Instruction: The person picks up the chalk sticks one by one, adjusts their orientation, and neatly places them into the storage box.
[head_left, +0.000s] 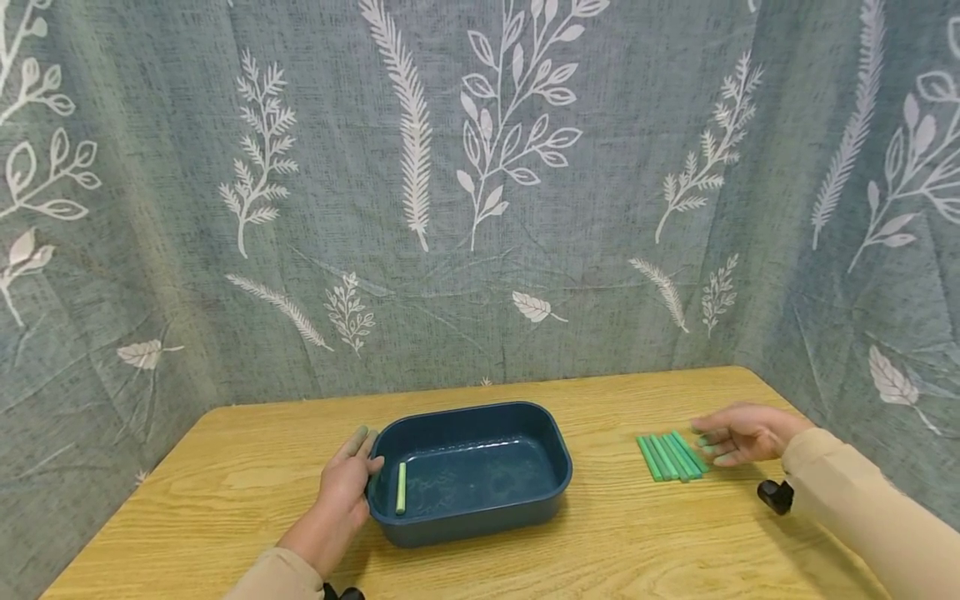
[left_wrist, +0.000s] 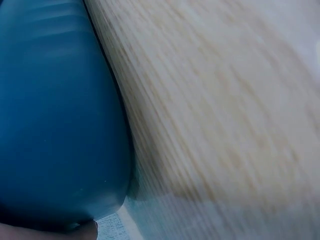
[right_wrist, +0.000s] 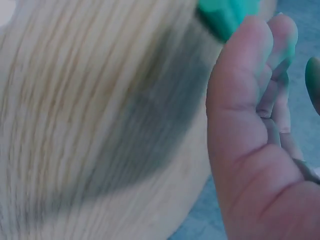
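Note:
A dark blue rectangular tub (head_left: 480, 521) stands left of the table's middle. At its left end is my left hand (head_left: 343, 479), thumb over the rim and fingers along the outer wall. One pale yellow-green chalk stick (head_left: 401, 488) lies inside the tub near that end. To the right, several green chalk sticks (head_left: 671, 457) lie side by side on the wood. My right hand (head_left: 742, 433) hovers at their right side, fingers loosely bent and holding nothing. In the right wrist view, green dust marks the fingertips (right_wrist: 285, 45), close to a blurred green chalk end (right_wrist: 222, 17).
The light wooden table (head_left: 600, 542) ends at the back against a grey-green curtain (head_left: 420, 317) with white leaf prints. The curtain also hangs along both sides. A black wrist device (head_left: 776, 497) sits below the right sleeve.

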